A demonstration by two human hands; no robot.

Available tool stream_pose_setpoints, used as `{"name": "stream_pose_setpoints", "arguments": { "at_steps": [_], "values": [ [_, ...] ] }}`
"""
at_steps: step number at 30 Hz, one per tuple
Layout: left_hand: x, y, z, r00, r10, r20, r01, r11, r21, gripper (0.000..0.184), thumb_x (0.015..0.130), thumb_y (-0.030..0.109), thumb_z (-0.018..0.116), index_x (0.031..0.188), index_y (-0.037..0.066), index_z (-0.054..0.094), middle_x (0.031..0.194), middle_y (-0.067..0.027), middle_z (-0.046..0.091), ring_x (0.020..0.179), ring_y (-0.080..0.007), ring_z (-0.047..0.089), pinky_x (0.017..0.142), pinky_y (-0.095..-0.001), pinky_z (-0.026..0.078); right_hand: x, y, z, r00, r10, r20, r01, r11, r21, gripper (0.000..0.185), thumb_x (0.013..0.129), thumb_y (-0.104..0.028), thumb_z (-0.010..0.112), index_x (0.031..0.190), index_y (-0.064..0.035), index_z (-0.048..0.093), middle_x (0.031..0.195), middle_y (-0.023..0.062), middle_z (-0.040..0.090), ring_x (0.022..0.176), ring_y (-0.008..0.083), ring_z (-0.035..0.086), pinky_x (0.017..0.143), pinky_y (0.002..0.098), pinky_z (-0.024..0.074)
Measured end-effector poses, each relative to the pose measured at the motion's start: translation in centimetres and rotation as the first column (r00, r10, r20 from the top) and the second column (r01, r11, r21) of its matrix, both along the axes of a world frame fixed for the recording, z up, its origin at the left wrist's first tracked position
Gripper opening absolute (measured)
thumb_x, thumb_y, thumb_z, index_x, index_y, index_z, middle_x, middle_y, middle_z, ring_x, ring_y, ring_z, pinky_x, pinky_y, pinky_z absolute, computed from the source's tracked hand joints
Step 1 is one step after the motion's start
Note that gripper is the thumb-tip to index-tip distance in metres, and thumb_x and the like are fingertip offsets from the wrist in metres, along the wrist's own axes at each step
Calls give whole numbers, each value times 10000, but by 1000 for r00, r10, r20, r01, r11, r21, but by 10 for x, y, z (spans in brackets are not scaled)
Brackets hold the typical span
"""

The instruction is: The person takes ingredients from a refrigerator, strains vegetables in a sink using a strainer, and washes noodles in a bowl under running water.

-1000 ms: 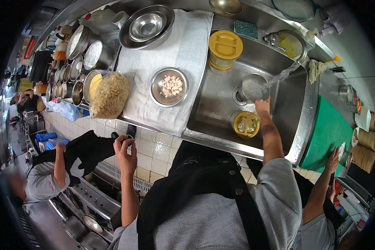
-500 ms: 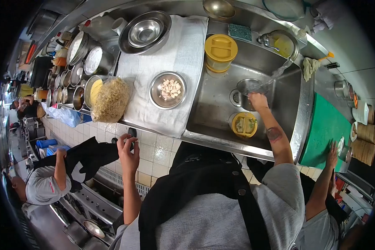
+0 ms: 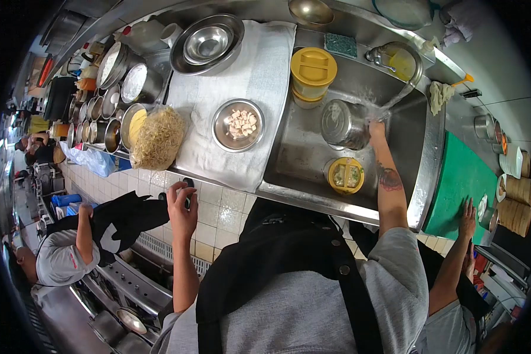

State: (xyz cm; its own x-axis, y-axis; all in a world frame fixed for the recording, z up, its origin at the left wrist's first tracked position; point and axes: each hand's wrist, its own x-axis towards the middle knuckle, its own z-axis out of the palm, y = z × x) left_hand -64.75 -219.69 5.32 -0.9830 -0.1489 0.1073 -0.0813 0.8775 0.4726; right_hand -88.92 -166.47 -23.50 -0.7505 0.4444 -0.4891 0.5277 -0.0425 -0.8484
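Over the sink, my right hand holds a metal pot, tipped on its side with its base towards the left. Water from the faucet splashes at the pot's mouth, beside my fingers. My left hand is raised over the floor at the counter's front edge, fingers apart and curved, holding nothing. In the sink stand a tall container with a yellow lid behind the pot and a smaller yellow-lidded one in front of it.
A bowl of pale cubes sits on a white cloth, near a filled plastic bag and nested bowls. One co-worker's hand rests on a green board; another person holds black cloth at left.
The pot has turned from mouth up under the stream to lying tipped on its side, base leftward. My right hand has shifted slightly up and right. My left hand stays raised in about the same place.
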Motion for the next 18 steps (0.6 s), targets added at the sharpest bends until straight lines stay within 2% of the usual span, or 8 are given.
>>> {"name": "stream_pose_setpoints", "arguments": {
  "at_steps": [2, 5, 8, 11, 14, 15, 17, 18],
  "values": [
    [0, 1, -1, 1000, 11, 14, -11, 1000, 19, 140, 756, -8, 611, 891, 28, 620, 1062, -136, 538, 1018, -314, 516, 848, -384, 426, -9, -8, 23, 996, 20, 92, -24, 999, 43, 396, 903, -350, 541, 1026, 23, 590, 897, 100, 621, 781, 216, 603, 667, 390, 477],
    [-2, 2, 1, 1000, -26, -3, 26, 1000, -16, 144, 759, -7, 610, 898, 31, 623, 1064, -135, 538, 1013, -311, 520, 849, -380, 427, -31, 9, -16, 987, 87, 132, -64, 983, -174, 421, 884, -360, 555, 1084, 9, 582, 953, 133, 627, 833, 234, 600, 699, 388, 487],
    [-1, 2, -1, 999, -39, -23, 38, 999, -23, 141, 763, -7, 610, 900, 28, 625, 1067, -137, 536, 1006, -309, 524, 836, -370, 438, -30, 11, -2, 996, 60, 69, -31, 930, -366, 488, 866, -392, 581, 1141, 9, 551, 971, 129, 631, 858, 258, 607, 724, 391, 501],
    [-1, 5, 0, 1000, -23, -9, 23, 1000, 9, 138, 765, -8, 611, 899, 24, 625, 1068, -139, 533, 1006, -308, 526, 818, -363, 451, -31, 9, 28, 958, 119, 263, -79, 984, -157, 552, 839, -406, 625, 1190, 4, 516, 972, 100, 633, 894, 268, 604, 774, 387, 501],
    [-1, 5, -2, 999, -39, -11, 39, 999, -13, 143, 763, -9, 615, 901, 24, 625, 1068, -141, 532, 1007, -310, 526, 802, -358, 459, -1, -14, 77, 912, 407, 50, -410, 911, 45, 581, 766, -390, 706, 1134, 31, 548, 1034, 157, 634, 865, 277, 630, 759, 403, 508],
    [-1, 5, -2, 1000, -28, -6, 28, 1000, 8, 144, 761, -10, 617, 901, 26, 626, 1068, -141, 532, 1007, -311, 526, 807, -361, 457, 9, -21, 76, 855, 513, 82, -510, 800, 314, 545, 759, -355, 709, 1123, 19, 551, 1033, 173, 632, 874, 302, 629, 761, 414, 506],
    [-2, 6, -4, 1000, -6, 5, 6, 999, 48, 148, 758, -11, 620, 900, 29, 627, 1067, -139, 533, 1007, -313, 525, 817, -367, 451, 27, -35, 66, 721, 653, 233, -569, 366, 736, 479, 745, -286, 715, 1100, -5, 557, 1031, 205, 627, 892, 353, 627, 763, 435, 504],
    [-1, 6, -4, 1000, -16, 2, 16, 999, 28, 147, 757, -10, 621, 898, 32, 627, 1067, -137, 534, 1005, -313, 525, 821, -370, 448, 36, -47, 60, 694, 634, 341, -636, 318, 703, 399, 778, -260, 670, 1101, -55, 557, 1034, 206, 619, 925, 371, 611, 786, 444, 499]
  ]
}}
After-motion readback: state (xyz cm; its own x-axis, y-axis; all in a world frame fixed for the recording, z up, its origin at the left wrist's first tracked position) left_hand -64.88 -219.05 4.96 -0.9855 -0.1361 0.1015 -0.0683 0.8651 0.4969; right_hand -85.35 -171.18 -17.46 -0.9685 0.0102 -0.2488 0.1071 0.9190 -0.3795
